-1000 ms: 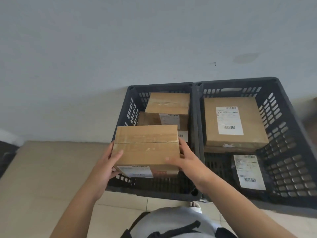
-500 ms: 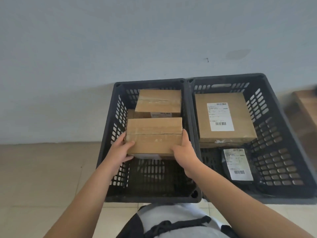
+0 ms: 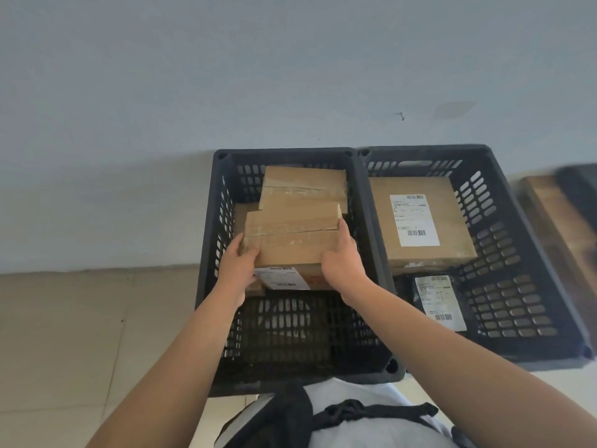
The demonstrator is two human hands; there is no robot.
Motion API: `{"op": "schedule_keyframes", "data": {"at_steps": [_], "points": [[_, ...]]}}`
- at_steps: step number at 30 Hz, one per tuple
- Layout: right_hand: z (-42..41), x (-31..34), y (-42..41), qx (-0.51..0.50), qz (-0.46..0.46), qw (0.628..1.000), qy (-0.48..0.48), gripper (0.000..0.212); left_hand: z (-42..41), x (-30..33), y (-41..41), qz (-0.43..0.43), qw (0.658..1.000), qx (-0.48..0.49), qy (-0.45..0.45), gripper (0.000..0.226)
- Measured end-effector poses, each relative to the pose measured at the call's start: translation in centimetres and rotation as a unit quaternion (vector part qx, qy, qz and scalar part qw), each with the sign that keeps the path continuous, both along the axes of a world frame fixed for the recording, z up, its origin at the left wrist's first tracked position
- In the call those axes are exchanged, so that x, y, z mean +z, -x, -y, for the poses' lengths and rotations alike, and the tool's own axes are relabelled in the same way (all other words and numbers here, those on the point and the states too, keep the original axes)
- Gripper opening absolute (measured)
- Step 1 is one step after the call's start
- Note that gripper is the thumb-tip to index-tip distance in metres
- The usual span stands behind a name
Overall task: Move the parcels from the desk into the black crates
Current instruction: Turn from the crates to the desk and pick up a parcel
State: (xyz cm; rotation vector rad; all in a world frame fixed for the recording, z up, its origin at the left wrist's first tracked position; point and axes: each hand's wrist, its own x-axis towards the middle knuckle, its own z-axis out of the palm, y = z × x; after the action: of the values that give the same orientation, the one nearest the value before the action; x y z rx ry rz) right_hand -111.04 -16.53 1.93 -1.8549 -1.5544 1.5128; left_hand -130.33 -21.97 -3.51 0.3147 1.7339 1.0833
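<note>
While both hands reach down into the left black crate (image 3: 206, 253), they hold a brown cardboard parcel (image 3: 290, 237) between them; the left hand (image 3: 237, 266) grips its near left corner with the thumb curled over the top face and the fingers hidden underneath; the right hand (image 3: 342, 257) clasps the right end, its thumb lying along the top right edge and the palm against the side; the parcel is taped across its top and carries a white label (image 3: 281, 279) on the side facing the person; it sits inside the crate's walls, over another cardboard box (image 3: 303, 189) at the far end, though whether it rests on anything or hangs free I cannot tell; the near half of this crate shows bare slotted floor; the right black crate (image 3: 517, 253) stands touching the left one, side by side on the tiled floor (image 3: 80, 318) against the pale wall (image 3: 226, 76); it holds a large flat cardboard box (image 3: 452, 227) with a white barcode label at the far end and a dark bagged packet (image 3: 439, 302) with its own white label nearer the person
</note>
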Motion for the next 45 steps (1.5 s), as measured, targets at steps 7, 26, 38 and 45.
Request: {"op": "schedule_keyframes", "data": {"at_steps": [7, 26, 38, 45], "points": [[-0.8, -0.8, -0.2, -0.05, 0.028, 0.998, 0.023, 0.076, -1.8, 0.1, 0.3, -0.039, 0.998, -0.034, -0.021, 0.056], [-3.2, -2.7, -0.4, -0.066, 0.046, 0.996, -0.025, 0.071, -1.7, -1.1, -2.2, -0.039, 0.999, -0.01, -0.013, 0.058], [-3.0, -4.1, -2.1, -0.107, -0.01, 0.994, 0.026, 0.07, -1.0, -1.2, -2.2, -0.056, 0.997, -0.06, -0.002, 0.069], [-0.8, -4.8, -1.9, -0.003, 0.093, 0.993, -0.076, 0.07, 0.1, -1.5, -1.9, -0.05, 0.993, -0.111, 0.007, 0.076]]}}
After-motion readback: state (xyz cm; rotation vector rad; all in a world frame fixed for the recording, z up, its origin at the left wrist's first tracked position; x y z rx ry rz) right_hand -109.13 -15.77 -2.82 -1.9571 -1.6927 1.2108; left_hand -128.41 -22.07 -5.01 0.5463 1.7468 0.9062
